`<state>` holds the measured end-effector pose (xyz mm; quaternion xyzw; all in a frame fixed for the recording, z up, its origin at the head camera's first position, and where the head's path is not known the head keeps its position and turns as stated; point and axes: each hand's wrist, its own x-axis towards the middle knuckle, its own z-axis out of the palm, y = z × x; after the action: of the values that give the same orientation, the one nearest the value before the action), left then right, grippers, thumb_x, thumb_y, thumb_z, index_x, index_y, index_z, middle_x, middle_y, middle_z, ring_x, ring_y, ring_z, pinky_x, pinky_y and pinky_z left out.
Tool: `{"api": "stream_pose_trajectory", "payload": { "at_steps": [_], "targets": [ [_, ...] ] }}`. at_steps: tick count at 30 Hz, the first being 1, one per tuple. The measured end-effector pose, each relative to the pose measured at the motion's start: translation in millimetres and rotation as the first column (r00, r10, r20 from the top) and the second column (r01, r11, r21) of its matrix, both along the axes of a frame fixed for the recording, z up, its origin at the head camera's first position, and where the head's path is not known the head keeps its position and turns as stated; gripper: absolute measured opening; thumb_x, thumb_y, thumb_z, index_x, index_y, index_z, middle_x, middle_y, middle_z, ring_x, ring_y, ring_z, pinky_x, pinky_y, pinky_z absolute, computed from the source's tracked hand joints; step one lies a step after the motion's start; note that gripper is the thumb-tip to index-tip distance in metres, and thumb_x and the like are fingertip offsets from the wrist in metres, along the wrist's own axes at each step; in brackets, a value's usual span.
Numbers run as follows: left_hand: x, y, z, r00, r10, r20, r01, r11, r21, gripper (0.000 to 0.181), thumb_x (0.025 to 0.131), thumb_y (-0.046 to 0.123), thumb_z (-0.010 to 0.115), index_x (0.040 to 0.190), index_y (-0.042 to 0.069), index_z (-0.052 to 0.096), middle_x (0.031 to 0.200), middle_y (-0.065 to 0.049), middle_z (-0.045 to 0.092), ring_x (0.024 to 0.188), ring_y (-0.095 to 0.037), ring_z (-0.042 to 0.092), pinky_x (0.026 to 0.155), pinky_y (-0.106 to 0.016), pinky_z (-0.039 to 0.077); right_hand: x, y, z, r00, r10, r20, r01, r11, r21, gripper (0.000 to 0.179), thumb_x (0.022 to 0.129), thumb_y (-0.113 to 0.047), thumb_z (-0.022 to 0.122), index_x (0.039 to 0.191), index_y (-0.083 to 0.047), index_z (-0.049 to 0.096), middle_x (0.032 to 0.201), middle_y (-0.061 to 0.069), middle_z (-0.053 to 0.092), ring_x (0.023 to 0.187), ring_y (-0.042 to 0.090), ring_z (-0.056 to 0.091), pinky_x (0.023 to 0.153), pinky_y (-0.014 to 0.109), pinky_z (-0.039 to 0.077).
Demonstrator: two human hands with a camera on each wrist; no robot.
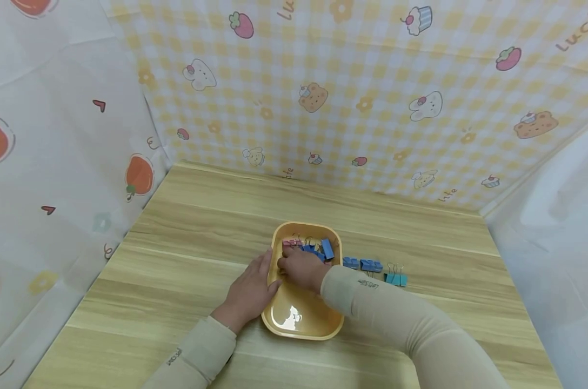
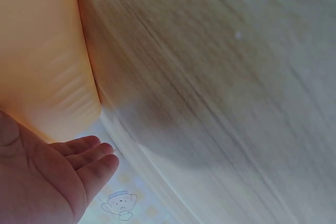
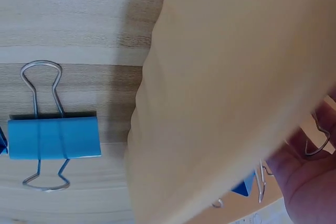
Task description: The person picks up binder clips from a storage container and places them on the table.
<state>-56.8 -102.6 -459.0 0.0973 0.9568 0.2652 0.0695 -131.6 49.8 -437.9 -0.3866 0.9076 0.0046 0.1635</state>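
The yellow tray sits on the bench, with a heap of binder clips at its far end. The right hand reaches into that heap, apparently pinching one, though its fingertips are hidden. The left hand, fingers straight, rests against the tray's left rim. Several blue clips already lie in a row right of the tray; most remain inside.
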Motion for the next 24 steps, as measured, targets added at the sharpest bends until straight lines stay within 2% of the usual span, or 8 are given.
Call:
{"api": "stream_pose_trajectory", "payload": {
  "at_steps": [6,18,24],
  "targets": [
    [0.2,0.1,0.4,1.0,-0.001,0.0,0.001,1.0,0.003,0.072,0.098,0.03,0.055,0.153,0.0,0.018,0.147,-0.025,0.037,0.137,-0.037,0.037,0.105,-0.049,0.039,1.4,4.9,6.7,0.999,0.027,0.019,-0.027,0.999,-0.034,0.017,0.093,-0.019,0.065,0.11,-0.016,0.068,0.124,0.008,0.057,0.114,0.022,0.058,0.093,0.033,0.05],
    [-1.7,-0.5,-3.7,1.0,-0.004,-0.01,0.004,1.0,-0.004,0.072,0.098,0.03,0.054,0.153,0.001,0.018,0.148,-0.025,0.037,0.137,-0.037,0.037,0.106,-0.048,0.038,2.7,9.0,15.6,0.997,0.079,-0.003,-0.079,0.993,-0.083,0.019,0.092,-0.021,0.067,0.108,-0.012,0.067,0.119,0.008,0.058,0.104,0.019,0.061,0.089,0.031,0.052],
    [-1.5,-0.3,-4.4,1.0,-0.005,-0.006,0.005,1.0,-0.006,0.073,0.098,0.032,0.054,0.153,0.001,0.017,0.148,-0.025,0.037,0.137,-0.037,0.036,0.106,-0.048,0.039,2.7,12.2,18.5,0.996,0.088,0.013,-0.085,0.986,-0.144,0.019,0.09,-0.018,0.068,0.107,-0.01,0.068,0.124,0.013,0.058,0.114,0.025,0.059,0.092,0.033,0.051]
  ]
}}
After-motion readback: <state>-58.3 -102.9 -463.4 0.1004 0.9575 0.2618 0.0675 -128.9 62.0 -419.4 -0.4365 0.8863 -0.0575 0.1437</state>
